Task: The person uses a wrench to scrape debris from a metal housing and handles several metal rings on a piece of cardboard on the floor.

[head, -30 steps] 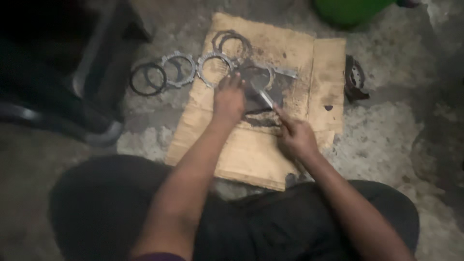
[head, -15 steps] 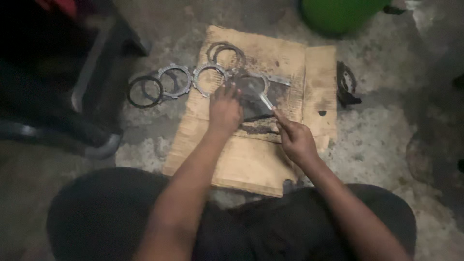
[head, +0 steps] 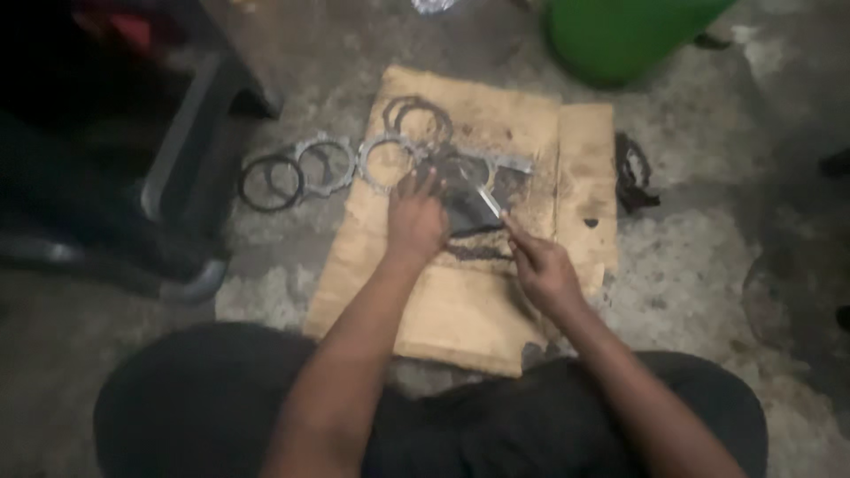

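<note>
Several metal rings point(head: 329, 168) beside cardboard point(head: 460, 310) (stained), left hand point(head: 416, 221) flat, right hand point(head: 542, 265) gripping scraper point(head: 485, 202).

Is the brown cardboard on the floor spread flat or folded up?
Spread flat. The cardboard lies open on the concrete floor, metal rings resting on it; both hands work on top.
</note>
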